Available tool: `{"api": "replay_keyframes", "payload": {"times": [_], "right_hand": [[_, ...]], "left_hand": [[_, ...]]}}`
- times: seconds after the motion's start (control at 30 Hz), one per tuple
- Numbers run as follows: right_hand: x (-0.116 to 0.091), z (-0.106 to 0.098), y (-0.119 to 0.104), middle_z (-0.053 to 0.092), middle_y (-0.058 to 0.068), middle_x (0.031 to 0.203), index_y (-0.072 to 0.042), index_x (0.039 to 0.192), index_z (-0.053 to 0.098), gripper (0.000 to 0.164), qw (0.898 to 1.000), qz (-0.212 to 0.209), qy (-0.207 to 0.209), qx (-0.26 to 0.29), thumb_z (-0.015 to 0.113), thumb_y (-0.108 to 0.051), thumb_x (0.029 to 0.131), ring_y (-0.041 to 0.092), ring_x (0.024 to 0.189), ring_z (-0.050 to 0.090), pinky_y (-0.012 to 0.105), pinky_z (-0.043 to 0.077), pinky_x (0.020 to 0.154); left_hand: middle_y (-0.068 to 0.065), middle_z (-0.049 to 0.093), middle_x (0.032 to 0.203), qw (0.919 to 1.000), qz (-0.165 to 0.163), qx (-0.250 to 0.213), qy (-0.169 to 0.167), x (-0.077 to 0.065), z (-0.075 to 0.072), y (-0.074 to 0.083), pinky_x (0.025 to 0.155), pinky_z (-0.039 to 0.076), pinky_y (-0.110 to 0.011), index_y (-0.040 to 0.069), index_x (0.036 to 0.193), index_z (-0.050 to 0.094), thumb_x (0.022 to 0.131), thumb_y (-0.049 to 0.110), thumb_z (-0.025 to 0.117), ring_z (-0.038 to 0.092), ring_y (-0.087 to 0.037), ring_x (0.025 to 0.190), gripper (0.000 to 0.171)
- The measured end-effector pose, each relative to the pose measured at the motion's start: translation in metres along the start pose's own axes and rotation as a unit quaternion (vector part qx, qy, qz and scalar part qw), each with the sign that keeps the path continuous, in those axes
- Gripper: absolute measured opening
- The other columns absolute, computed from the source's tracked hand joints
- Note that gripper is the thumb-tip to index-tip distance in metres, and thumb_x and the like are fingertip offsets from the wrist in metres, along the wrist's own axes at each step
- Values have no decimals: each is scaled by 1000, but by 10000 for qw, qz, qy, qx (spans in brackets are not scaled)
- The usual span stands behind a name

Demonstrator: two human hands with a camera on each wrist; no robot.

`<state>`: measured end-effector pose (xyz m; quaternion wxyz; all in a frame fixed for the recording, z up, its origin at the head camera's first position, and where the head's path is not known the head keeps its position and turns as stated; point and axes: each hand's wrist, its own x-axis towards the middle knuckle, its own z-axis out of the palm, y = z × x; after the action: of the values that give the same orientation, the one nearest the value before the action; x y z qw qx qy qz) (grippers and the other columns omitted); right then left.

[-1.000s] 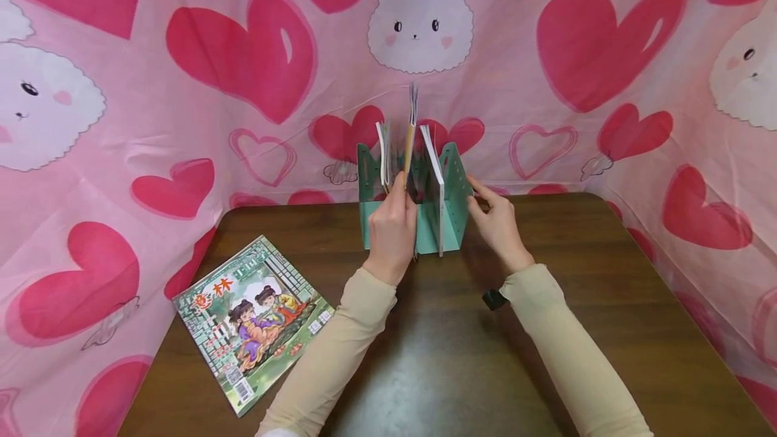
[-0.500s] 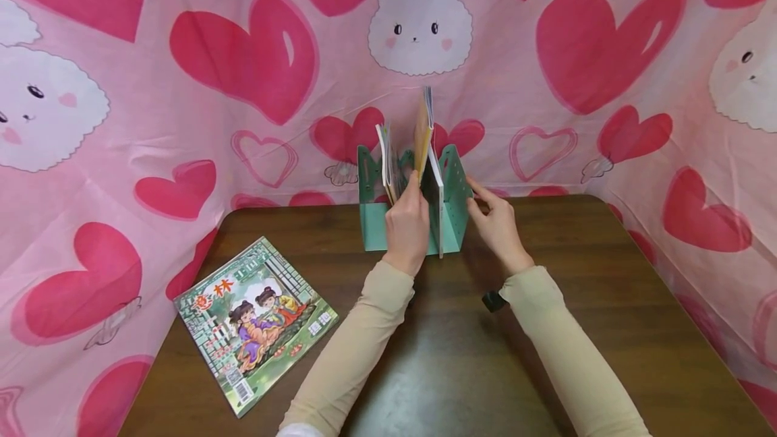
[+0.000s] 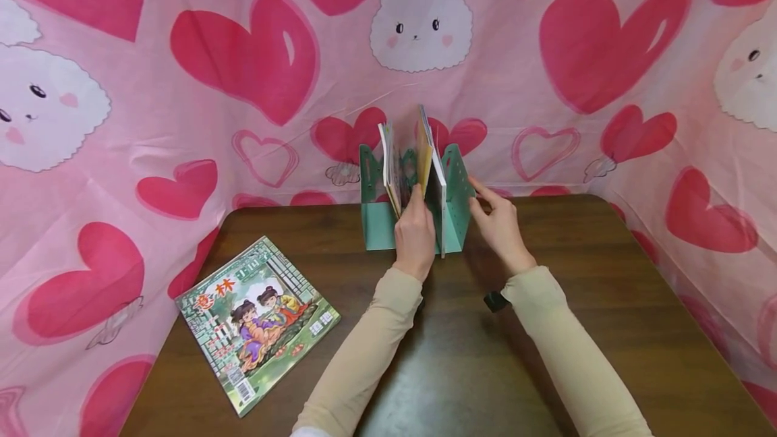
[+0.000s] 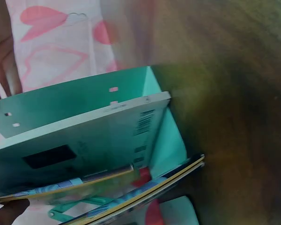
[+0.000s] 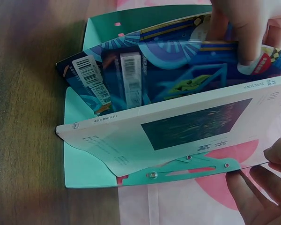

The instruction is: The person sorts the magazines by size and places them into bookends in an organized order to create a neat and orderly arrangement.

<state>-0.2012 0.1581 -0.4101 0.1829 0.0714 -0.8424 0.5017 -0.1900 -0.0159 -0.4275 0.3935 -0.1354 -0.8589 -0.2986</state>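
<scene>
A green metal book rack [image 3: 379, 228] stands at the back of the table. My left hand [image 3: 415, 238] pinches a thin blue-covered magazine [image 5: 178, 96] near its top, its edge yellowish in the head view. This magazine is within the rack, close to a white-spined book [image 5: 192, 122] on its right. Another blue magazine [image 5: 173, 33] leans just left of it. My right hand [image 3: 499, 224] grips the edge of the rack's right side panel [image 3: 459, 201], thumb inside and fingers outside in the right wrist view. The lower part of the held magazine is hidden by my left hand in the head view.
A magazine with two illustrated children on its cover [image 3: 257, 326] lies flat at the table's left. Pink cloth [image 3: 267, 106] with hearts and rabbits hangs around the brown wooden table [image 3: 449, 369].
My left hand has moved right with the pinched magazine, bringing it beside the white-spined book; its top sits lower now. The left magazines lean more apart. My right hand stays on the rack's panel.
</scene>
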Motion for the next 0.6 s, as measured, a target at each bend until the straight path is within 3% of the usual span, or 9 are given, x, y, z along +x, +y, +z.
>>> {"api": "replay_keyframes", "payload": {"times": [0.17,0.43,0.6], "right_hand": [[0,0,-1,61,19,144,-11,148,59,45,10000,22,-19,-20,61,-9,103,33,116,66,3,45,79],[-1,0,-3,62,21,143,-9,148,59,45,10000,12,7,-14,61,-8,103,35,112,67,3,45,76],[-1,0,-3,62,21,143,-9,148,59,45,10000,-10,-11,-10,61,-7,103,35,113,66,3,45,77]], "left_hand": [[-24,64,139,10000,5,-78,13,-8,4,-2,89,60,-39,-11,144,52,101,-1,63,73,-33,110,45],[-25,64,138,9999,74,-74,-50,-20,10,-6,90,60,-39,-10,145,52,103,1,60,72,-32,112,44],[-23,64,138,9995,-60,-290,-104,-26,13,-8,95,58,-39,-9,146,51,103,2,62,69,-32,118,45]]}}
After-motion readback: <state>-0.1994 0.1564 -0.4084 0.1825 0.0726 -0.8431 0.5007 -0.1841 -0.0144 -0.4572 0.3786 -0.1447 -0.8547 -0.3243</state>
